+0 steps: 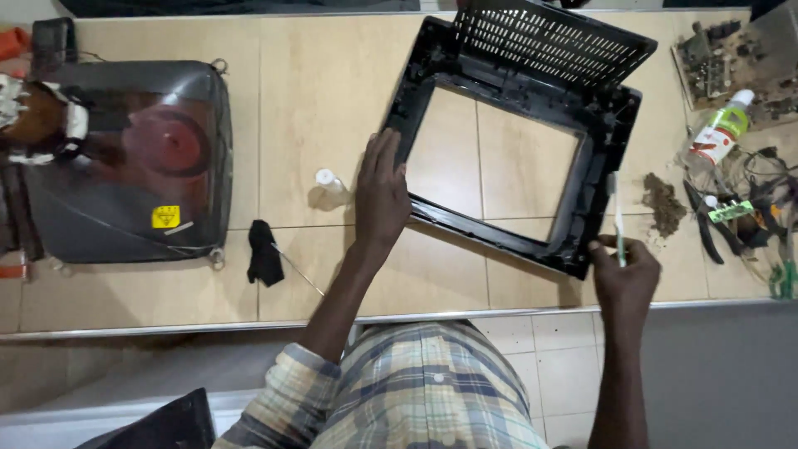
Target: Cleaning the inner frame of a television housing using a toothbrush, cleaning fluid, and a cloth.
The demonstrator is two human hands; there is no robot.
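Right hand [625, 268], lower right, grips one toothbrush [616, 218]. Left hand [381, 191], fingers flat and holding nothing, presses one black frame [432, 66] at centre. One bottle [720, 131] upper right; contents unclear.

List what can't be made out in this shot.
- Head view: left hand covers part of the black frame's left edge.
- Right hand hides the toothbrush's handle end.
- Circuit board and wires: cut off at the right edge.
- Picture tube's neck: cut off at the left edge.
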